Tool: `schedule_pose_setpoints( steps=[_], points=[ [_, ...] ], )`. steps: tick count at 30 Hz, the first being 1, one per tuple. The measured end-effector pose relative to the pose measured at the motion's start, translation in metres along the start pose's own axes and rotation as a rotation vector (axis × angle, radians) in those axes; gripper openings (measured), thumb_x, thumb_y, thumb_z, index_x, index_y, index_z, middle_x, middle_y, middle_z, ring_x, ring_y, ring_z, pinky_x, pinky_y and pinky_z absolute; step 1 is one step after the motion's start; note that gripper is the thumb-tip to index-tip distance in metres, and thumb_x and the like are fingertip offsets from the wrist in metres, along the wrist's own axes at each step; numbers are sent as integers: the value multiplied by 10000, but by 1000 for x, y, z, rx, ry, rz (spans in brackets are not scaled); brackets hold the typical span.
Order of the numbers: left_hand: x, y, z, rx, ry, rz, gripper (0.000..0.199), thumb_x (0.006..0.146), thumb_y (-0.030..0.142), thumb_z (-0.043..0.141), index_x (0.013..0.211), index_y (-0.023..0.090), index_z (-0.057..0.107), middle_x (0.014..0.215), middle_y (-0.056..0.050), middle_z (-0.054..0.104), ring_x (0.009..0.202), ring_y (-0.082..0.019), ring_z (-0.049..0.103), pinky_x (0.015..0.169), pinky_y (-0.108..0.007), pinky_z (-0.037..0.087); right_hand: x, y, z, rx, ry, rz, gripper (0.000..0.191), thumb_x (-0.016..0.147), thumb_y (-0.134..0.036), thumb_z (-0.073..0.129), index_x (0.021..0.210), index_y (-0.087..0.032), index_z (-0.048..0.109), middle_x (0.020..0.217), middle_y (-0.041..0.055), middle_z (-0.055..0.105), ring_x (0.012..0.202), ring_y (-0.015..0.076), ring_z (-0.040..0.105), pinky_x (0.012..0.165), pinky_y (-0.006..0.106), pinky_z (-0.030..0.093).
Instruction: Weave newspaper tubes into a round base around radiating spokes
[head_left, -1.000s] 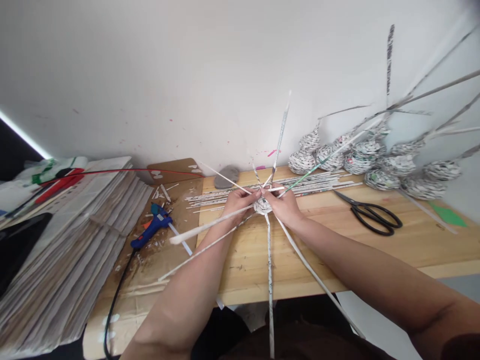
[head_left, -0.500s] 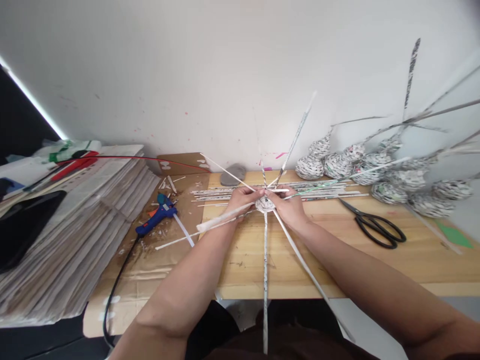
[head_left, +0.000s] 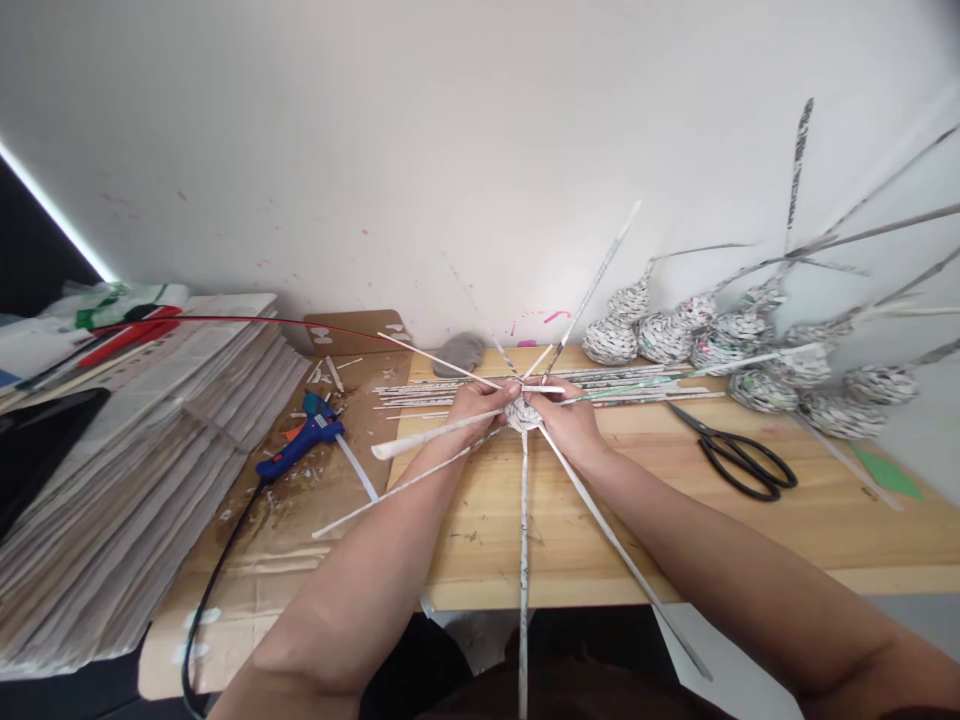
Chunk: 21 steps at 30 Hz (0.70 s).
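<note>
Between my hands is a small round woven paper base (head_left: 523, 414) with several rolled newspaper strips radiating from it. My left hand (head_left: 480, 410) grips its left edge, fingers closed around the weave and the strips there. On the other side, my right hand (head_left: 566, 415) pinches the top and right edge. One long paper strip (head_left: 524, 560) points down toward my lap, and another (head_left: 600, 525) slants down to the right. Behind the base lies a bundle of paper tubes (head_left: 622, 385) on the wooden board.
Black scissors (head_left: 739, 455) lie right of my forearm. Several woven gourd-shaped pieces (head_left: 667, 335) stand along the wall. At left are a blue glue gun (head_left: 304, 438) on cardboard, a tall newspaper stack (head_left: 187, 440) and a black phone-like object (head_left: 45, 450). A grey stone (head_left: 459, 355) sits behind.
The view has shifted slightly. A strip at the back has tilted further left, and a short strip end now sticks up beside my right fingers. Both hands still hold the woven base.
</note>
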<state>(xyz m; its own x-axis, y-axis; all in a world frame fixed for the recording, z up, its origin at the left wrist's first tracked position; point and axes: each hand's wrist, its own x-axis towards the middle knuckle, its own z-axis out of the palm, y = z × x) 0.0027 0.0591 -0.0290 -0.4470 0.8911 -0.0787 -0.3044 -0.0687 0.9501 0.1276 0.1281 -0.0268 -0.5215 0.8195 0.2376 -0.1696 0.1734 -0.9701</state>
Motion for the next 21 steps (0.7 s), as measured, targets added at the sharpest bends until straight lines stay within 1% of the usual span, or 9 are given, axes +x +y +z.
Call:
schedule_pose_setpoints(
  steps=[5, 9, 11, 14, 18, 21],
  points=[
    [-2, 1, 2, 4, 4, -12, 458, 453, 443, 893, 753, 123, 760, 534, 6, 602, 411, -51, 397, 407, -200, 268, -2, -3, -1, -81, -29, -9, 165, 723, -339, 700, 805, -195, 696, 770, 36, 711, 709, 191, 643, 686, 336, 504],
    [-5, 3, 6, 32, 33, -25, 449, 453, 424, 893, 757, 120, 765, 521, 3, 598, 406, -52, 391, 401, -201, 265, -1, -3, -2, -188, 2, -20, 175, 723, -343, 692, 798, -186, 687, 746, 35, 703, 692, 185, 629, 662, 323, 495],
    [-5, 3, 7, 24, 53, -21, 462, 449, 430, 894, 764, 117, 767, 515, 3, 595, 403, -49, 387, 396, -196, 262, -1, -3, -2, -203, -2, -22, 184, 727, -343, 683, 819, -184, 693, 762, 39, 709, 688, 184, 627, 658, 324, 495],
    [-4, 1, 7, 2, 47, 0, 473, 459, 462, 888, 754, 113, 766, 502, 3, 584, 396, -46, 383, 392, -194, 266, 0, -1, -1, -125, -20, -11, 197, 721, -351, 683, 827, -186, 701, 774, 39, 715, 691, 187, 636, 670, 336, 507],
    [-2, -1, 7, -20, 10, 19, 493, 462, 475, 887, 761, 103, 765, 523, -16, 606, 406, -54, 415, 401, -199, 303, 1, 1, 1, 3, 19, 15, 204, 686, -346, 711, 825, -197, 701, 757, 31, 715, 689, 189, 641, 668, 345, 521],
    [-2, 0, 7, -16, 56, 29, 488, 472, 468, 886, 776, 106, 765, 542, -20, 622, 405, -52, 422, 398, -196, 315, 2, 2, 1, -29, 67, -23, 191, 691, -338, 713, 822, -201, 685, 776, 32, 714, 715, 189, 645, 693, 350, 523]
  ],
)
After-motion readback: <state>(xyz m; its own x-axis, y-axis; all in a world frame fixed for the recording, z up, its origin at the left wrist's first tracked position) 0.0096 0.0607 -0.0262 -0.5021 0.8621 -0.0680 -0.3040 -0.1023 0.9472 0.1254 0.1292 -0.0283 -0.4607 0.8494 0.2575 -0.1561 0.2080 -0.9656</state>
